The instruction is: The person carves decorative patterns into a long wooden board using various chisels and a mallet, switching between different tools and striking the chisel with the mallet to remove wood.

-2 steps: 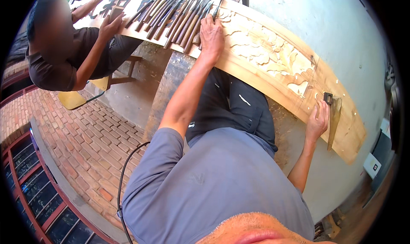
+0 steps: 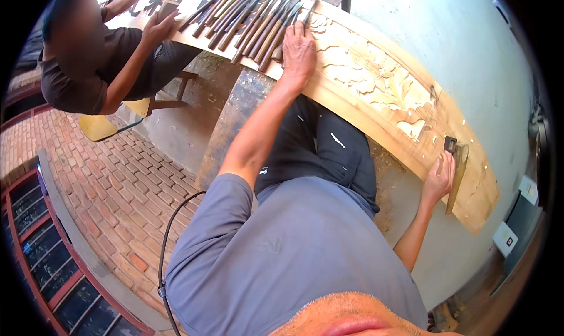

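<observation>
My left hand (image 2: 299, 52) is at the right end of a row of carving chisels (image 2: 258, 30) with wooden handles. Its fingers are closed around one chisel (image 2: 309, 11), whose blade points away past the fingertips. A long pale wooden board (image 2: 352, 104) with carved leaf and flower relief (image 2: 379, 74) lies across in front of me. Toward the board's right end, my right hand (image 2: 439, 177) rests with fingers extended. Right beside it lies a hammer-like tool with a black head (image 2: 450, 144) and a wooden handle (image 2: 458, 180); whether the fingers touch it is unclear.
At the far left another person (image 2: 88, 65) sits by the same board, holding a small brown block (image 2: 167, 9) near dark painted characters. A worn bench (image 2: 226, 124) stands under the board. Wood chips are scattered about. A black cable (image 2: 167, 236) hangs at my left side.
The view has shifted slightly. My right hand's fingers are a little closer to the tool's wooden handle. My left hand stays at the same chisel.
</observation>
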Motion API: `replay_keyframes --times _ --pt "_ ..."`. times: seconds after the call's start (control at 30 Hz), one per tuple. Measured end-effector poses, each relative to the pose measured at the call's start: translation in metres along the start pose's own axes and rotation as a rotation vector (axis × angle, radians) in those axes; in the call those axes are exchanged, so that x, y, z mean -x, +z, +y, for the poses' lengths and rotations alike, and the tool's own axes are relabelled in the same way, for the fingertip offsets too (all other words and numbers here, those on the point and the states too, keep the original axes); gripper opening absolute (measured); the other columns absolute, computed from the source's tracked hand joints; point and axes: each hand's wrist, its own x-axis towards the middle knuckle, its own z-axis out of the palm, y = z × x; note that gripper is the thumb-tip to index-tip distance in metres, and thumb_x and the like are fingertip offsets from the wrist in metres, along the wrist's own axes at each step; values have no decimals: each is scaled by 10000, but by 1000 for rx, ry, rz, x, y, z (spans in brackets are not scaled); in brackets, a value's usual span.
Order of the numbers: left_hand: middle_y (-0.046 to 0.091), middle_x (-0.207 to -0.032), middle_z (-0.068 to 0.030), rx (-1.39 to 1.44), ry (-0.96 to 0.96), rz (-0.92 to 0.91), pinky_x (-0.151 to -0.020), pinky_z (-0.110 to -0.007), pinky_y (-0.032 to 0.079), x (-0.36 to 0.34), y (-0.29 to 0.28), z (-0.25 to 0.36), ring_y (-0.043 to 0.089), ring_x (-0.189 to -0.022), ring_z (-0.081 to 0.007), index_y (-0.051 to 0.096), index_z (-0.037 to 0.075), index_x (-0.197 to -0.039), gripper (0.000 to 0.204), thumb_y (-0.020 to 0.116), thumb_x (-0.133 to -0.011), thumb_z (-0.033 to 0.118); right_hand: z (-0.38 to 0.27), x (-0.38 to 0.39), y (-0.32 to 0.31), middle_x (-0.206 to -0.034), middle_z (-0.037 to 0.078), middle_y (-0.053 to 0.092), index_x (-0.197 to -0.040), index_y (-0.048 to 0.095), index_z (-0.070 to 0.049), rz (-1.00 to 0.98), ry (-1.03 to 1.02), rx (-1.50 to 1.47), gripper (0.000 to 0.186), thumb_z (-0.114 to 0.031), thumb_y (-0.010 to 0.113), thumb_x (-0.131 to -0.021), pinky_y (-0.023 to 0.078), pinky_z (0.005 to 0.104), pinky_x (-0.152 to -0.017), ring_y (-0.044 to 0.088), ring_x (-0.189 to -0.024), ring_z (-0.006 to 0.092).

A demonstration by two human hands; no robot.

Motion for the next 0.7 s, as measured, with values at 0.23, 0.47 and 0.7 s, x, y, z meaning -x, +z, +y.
replay_keyframes --times 0.23,0.47,0.7 --pt "639 -1260 -223 82 167 42 -1035 -493 515 12 -25 -8 610 -1224 -407 725 -25 -1091 263 697 -836 32 -9 -4 17 -1309 104 755 -1199 755 -44 4 45 -30 249 2 709 -958 545 435 -1062 687 -1281 313" --pt "799 -959 -67 101 12 197 -800 -411 590 16 -62 -37 755 -904 -275 808 98 -990 115 776 -902 165 -92 3 34 -1243 136 773 -1138 759 -5 -88 -90 -232 172 7 705 -975 545 460 -1074 694 -1268 371" --pt "752 -859 -89 -175 -194 127 -741 -446 590 18 -87 -120 730 -802 -300 780 121 -826 102 798 -883 204 -101 12 35 -1238 145 775 -1128 755 5 -130 -73 -291 163 19 707 -972 547 454 -1069 694 -1272 366"
